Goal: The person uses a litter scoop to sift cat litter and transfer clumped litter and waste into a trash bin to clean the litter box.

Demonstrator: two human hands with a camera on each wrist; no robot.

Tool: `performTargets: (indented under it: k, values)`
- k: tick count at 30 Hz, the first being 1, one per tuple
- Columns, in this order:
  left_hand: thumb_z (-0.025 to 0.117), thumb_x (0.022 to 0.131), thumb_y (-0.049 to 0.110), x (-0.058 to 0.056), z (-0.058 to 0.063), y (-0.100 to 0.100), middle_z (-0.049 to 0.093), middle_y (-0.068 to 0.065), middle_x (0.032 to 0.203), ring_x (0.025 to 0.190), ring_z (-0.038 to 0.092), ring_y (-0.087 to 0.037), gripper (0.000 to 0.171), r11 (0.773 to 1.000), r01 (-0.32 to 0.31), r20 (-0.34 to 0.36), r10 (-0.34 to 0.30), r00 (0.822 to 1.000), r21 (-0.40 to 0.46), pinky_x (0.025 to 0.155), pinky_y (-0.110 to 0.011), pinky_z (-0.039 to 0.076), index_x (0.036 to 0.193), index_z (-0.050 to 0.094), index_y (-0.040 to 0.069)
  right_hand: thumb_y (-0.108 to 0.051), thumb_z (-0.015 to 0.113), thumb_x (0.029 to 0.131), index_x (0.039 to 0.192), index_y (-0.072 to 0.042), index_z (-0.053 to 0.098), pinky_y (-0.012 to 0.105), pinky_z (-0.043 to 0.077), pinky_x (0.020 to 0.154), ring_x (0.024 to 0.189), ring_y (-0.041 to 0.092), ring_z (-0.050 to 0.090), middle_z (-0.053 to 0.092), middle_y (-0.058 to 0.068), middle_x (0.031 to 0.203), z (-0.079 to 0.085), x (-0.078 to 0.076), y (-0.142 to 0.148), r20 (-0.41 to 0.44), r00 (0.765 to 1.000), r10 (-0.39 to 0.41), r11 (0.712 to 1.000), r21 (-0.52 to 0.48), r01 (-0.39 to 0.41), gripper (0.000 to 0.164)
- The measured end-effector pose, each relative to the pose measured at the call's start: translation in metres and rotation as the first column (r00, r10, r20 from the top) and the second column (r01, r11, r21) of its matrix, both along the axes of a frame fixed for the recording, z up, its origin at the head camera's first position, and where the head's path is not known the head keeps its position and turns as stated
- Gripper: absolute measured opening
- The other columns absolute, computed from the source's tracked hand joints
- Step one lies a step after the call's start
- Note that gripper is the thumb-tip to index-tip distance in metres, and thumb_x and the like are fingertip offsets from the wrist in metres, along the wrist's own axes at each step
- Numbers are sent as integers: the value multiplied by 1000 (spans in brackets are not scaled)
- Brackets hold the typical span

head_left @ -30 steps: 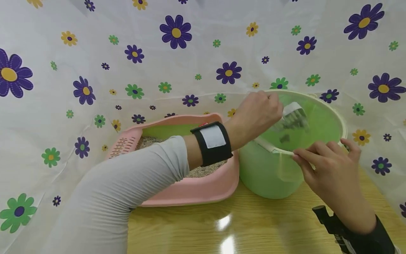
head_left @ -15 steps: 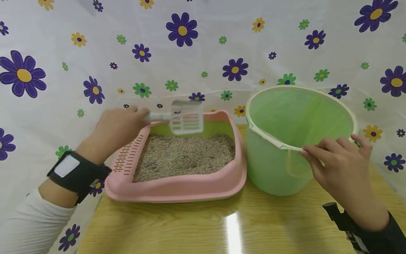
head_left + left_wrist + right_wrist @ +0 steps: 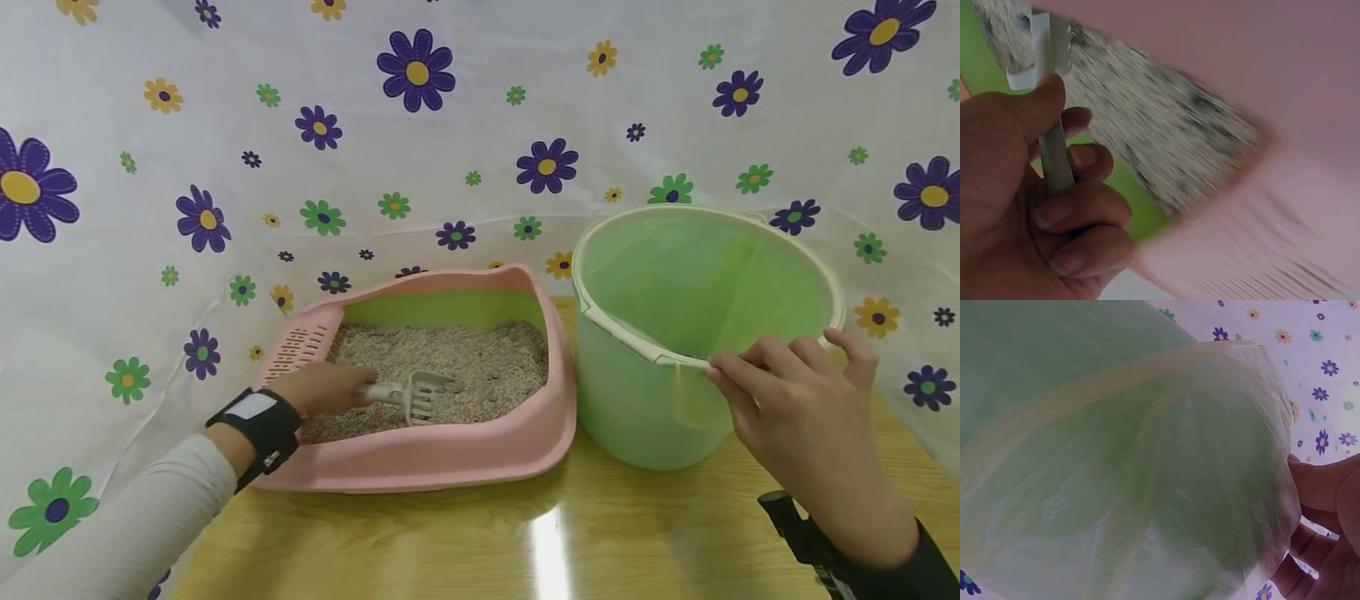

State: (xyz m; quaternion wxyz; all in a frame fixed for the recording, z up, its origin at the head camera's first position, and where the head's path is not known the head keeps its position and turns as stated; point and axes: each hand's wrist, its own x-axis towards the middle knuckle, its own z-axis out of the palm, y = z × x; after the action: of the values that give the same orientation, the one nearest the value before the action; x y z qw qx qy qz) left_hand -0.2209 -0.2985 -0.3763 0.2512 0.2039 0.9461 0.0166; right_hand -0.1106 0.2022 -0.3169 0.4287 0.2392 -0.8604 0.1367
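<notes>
My left hand (image 3: 330, 390) grips the handle of a pale slotted litter scoop (image 3: 423, 396), whose head is down at the litter (image 3: 480, 358) inside a pink litter box (image 3: 450, 454). In the left wrist view, thumb and curled fingers wrap round the scoop's handle (image 3: 1054, 159). Grey-brown litter with darker clumps fills the box. At the right, my right hand (image 3: 798, 400) pinches the front rim of a light green bin (image 3: 645, 417), thumb on the near side. A thin see-through bag (image 3: 1147, 487) hangs over that rim in the right wrist view.
Box and bin stand side by side on a glossy wooden table (image 3: 375, 542), the bin's rim rising above the box. A perforated step (image 3: 303, 342) forms the box's left end. Behind hangs a white sheet (image 3: 480, 75) printed with flowers.
My left hand has come from over the bin, where grey clumps dropped from the scoop, back left and down into the litter box. The right hand keeps its hold on the bin's rim.
</notes>
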Motion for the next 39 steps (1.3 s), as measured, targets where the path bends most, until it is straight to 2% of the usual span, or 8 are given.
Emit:
performTargets:
  k: [4, 8, 15, 20, 26, 31, 35, 39]
  values:
    - [53, 107, 25, -19, -4, 60, 67, -10, 106, 94, 66, -28, 20, 996, 60, 97, -53, 994, -71, 84, -47, 54, 123, 56, 14, -44, 40, 111, 82, 2, 79, 71, 25, 100, 68, 37, 47, 64, 15, 71, -1, 1, -1, -12, 1000, 0, 1000, -26, 0, 67]
    - [49, 109, 25, -30, -1, 85, 65, -12, 116, 104, 64, -30, 26, 987, 76, 159, -53, 986, -143, 91, -47, 50, 133, 51, 13, -44, 39, 111, 83, 2, 79, 71, 25, 100, 68, 36, 47, 63, 15, 72, -2, 1, 0, 4, 1000, -1, 1000, -22, 1, 67]
    - [47, 109, 21, -34, 8, 57, 65, -16, 110, 95, 64, -28, 29, 997, 63, 123, -57, 991, -45, 83, -41, 51, 132, 51, 4, -43, 40, 111, 85, 2, 79, 70, 25, 99, 70, 34, 48, 65, 14, 73, 1, 1, -7, 23, 1000, 17, 1000, -6, -17, 65]
    - [45, 110, 23, -25, 33, 25, 54, -8, 88, 77, 54, -20, 19, 993, 31, 30, -34, 999, 111, 72, -36, 43, 118, 51, 7, -43, 41, 111, 83, 3, 79, 69, 26, 98, 68, 35, 48, 65, 15, 72, 1, 2, -8, 7, 1000, 4, 1000, 5, -4, 66]
    - [46, 110, 24, -13, 46, -8, 46, -4, 82, 68, 42, -16, 16, 937, -32, -32, 46, 998, 348, 68, -33, 38, 111, 53, 9, -36, 51, 108, 84, 5, 78, 72, 25, 98, 68, 38, 48, 64, 17, 72, 0, 3, -3, 22, 1000, -11, 1000, -3, 11, 55]
    - [40, 112, 32, -3, 54, -21, 48, -5, 90, 73, 43, -14, 29, 863, -196, 121, 157, 980, 465, 67, -28, 40, 126, 50, 9, -37, 55, 105, 85, 4, 78, 73, 24, 99, 68, 38, 47, 63, 17, 72, -4, 3, -3, 37, 999, -1, 999, -32, 2, 51]
    - [35, 113, 35, 0, 61, -24, 39, -1, 78, 57, 31, -9, 30, 783, -285, 263, 161, 951, 552, 54, -22, 31, 115, 46, 7, -54, 36, 109, 84, 4, 78, 73, 24, 100, 68, 37, 46, 63, 16, 71, -3, 3, -5, 34, 999, -13, 999, -34, 14, 76]
    - [35, 113, 35, -2, 64, -26, 39, -2, 77, 55, 30, -9, 31, 774, -284, 259, 159, 953, 567, 52, -22, 30, 110, 45, 6, -54, 36, 109, 84, 4, 78, 73, 24, 99, 68, 37, 46, 62, 16, 71, 1, 3, -7, 32, 999, -6, 1000, -23, 6, 76]
